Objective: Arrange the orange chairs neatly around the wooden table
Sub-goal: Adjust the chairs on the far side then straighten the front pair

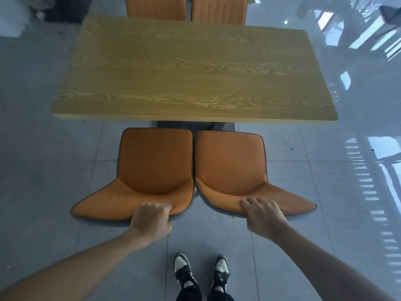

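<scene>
Two orange chairs stand side by side at the near long edge of the wooden table (195, 68), their seats just short of the edge. My left hand (152, 218) grips the top of the backrest of the left near chair (154, 161). My right hand (260, 213) grips the top of the backrest of the right near chair (230, 164). The two chairs almost touch in the middle. Across the table, two more orange chairs show their backrests, the far left chair (156, 7) and the far right chair (219, 9), both close against the far edge.
Grey glossy floor tiles (303, 192) surround the table, with window reflections at the right. My feet in black and white shoes (201, 272) stand just behind the near chairs. Dark blurred objects (63, 9) lie at the far left corner.
</scene>
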{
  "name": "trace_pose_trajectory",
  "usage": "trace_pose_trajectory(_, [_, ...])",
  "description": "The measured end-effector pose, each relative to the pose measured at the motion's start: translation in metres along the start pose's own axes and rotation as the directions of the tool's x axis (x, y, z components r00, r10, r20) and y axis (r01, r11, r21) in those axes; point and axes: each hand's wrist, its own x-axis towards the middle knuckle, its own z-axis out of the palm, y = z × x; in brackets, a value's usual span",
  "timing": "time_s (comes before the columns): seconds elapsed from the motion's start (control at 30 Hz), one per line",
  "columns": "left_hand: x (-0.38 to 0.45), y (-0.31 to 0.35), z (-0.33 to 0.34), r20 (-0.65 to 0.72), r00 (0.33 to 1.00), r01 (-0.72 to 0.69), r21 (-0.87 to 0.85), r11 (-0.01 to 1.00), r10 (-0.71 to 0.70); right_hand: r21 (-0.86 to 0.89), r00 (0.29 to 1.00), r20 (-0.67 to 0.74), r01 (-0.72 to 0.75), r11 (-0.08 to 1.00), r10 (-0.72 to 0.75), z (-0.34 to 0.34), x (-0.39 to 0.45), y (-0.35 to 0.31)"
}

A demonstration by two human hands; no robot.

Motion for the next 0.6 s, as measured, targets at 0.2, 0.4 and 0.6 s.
trace_pose_trajectory(0.2, [-0.006,0.005,-0.008,-0.005,0.999,0.032,0.05,0.998,-0.032,0.01,0.997,0.082,0.0,1.0,-0.001,-0.011,-0.008,-0.008])
trace_pose_trajectory(0.4, [-0.009,0.01,-0.018,0.021,0.988,0.154,-0.181,0.971,-0.153,0.234,0.965,-0.113,-0.207,0.95,0.238,-0.017,-0.032,-0.006])
trace_pose_trajectory(0.6, [-0.001,0.013,-0.006,0.002,0.952,0.306,-0.029,0.952,-0.306,0.237,0.885,-0.137,-0.406,0.883,0.444,-0.012,-0.018,-0.021])
